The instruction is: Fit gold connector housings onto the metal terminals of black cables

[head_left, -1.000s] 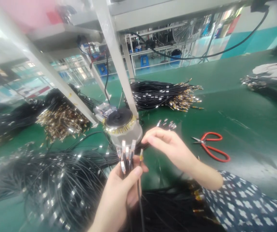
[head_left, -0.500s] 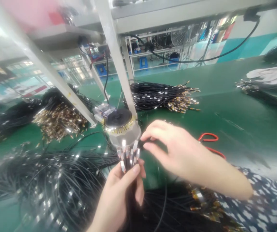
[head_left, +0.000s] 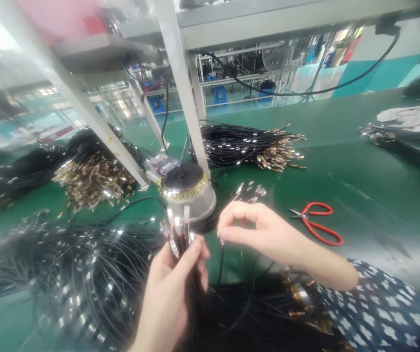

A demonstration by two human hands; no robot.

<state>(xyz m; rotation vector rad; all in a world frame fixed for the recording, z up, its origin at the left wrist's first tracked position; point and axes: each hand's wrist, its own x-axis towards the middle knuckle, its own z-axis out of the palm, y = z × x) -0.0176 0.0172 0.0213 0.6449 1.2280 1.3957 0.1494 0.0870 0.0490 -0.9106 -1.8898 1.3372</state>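
My left hand (head_left: 175, 286) is closed around a bunch of black cables (head_left: 178, 232) whose silvery tips stick up above the thumb. To its right, my right hand (head_left: 248, 222) pinches the end of a single black cable (head_left: 221, 261) between thumb and fingertips; the cable hangs down from the pinch. Just behind the right hand lies a small group of cables with silvery ends (head_left: 252, 191). A grey round device with a dark disc top (head_left: 186, 188) and yellow pieces round its rim stands beyond both hands.
Red-handled scissors (head_left: 318, 222) lie on the green table (head_left: 356, 186) at right. Cable bundles with golden ends (head_left: 246, 146) rest farther back and at left (head_left: 94, 178). Loose black cables (head_left: 96, 274) cover the near left. A slanting metal post (head_left: 184, 88) rises behind the round device.
My right hand has drawn down and away from the bunch, now with one cable end in its pinch. My left hand has shifted left with the bunch. The scissors show fully.
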